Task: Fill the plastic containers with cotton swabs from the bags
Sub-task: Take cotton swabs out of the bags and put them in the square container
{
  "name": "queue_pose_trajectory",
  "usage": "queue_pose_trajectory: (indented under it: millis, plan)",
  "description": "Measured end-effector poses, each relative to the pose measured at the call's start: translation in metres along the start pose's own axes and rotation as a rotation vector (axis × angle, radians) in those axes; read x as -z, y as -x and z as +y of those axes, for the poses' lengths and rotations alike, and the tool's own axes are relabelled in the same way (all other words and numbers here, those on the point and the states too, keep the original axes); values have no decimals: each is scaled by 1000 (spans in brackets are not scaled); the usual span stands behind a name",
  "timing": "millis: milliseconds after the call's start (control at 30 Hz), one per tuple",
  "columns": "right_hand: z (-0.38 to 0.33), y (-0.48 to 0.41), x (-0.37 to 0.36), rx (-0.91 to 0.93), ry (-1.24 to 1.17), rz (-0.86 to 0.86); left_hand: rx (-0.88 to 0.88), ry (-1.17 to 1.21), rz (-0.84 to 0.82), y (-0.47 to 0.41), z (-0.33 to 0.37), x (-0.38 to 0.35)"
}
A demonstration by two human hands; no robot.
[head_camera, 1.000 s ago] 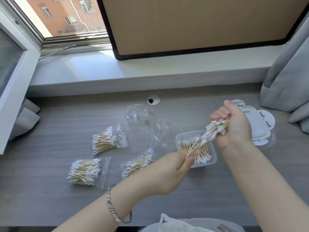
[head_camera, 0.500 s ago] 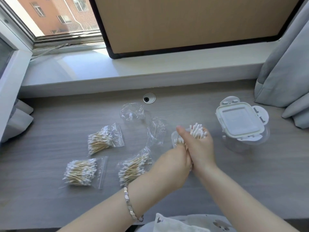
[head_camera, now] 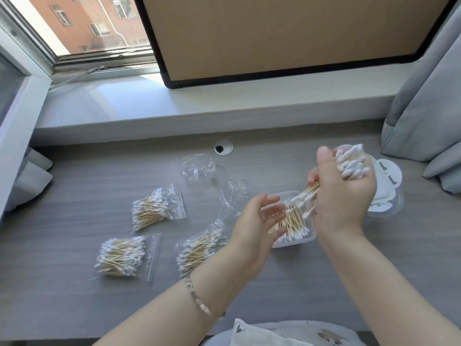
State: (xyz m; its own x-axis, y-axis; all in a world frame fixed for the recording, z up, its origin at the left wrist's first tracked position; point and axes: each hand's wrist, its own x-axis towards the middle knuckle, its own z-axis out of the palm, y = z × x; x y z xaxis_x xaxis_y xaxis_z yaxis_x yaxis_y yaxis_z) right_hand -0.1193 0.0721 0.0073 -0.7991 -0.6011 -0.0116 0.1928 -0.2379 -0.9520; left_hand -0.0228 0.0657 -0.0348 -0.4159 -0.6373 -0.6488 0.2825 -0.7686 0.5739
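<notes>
My right hand is raised above the desk, shut on a bundle of cotton swabs whose white tips fan out past my fingers. Below it sits a clear plastic container holding loose swabs. My left hand hovers open at the container's left side, fingers spread, holding nothing. Three full bags of swabs lie to the left: one at the back, one at the front left, one nearer my left wrist.
Two empty crumpled bags lie behind the container. A second container with a white clip lid stands at the right, partly hidden by my right hand. A grey curtain hangs at the right; the windowsill runs behind.
Both hands were pressed together over the container half a second ago. My right hand has since lifted up and right with the swab bundle, and my left hand has opened and drawn back.
</notes>
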Motion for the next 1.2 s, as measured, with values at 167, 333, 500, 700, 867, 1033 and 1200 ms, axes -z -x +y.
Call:
queue_pose_trajectory:
  millis: [167,333,500,700,867,1033,1200]
  plan:
    - [1,17,-14,129,61,-159,147,347,-145,-4,6,-10]
    - [17,27,-8,191,178,-204,150,355,-239,3,6,-20]
    - [15,31,-7,107,131,-287,165,462,-246,2,15,-16]
    - [16,32,-5,43,196,-400,103,357,-250,3,15,-12]
    - [18,29,-2,-128,199,-392,-8,-25,-254,6,9,-9]
    - [17,24,36,-631,203,-646,-620,-571,-147,11,-1,23]
    - [45,68,89,-958,340,-753,-383,-1043,-440,20,-38,43]
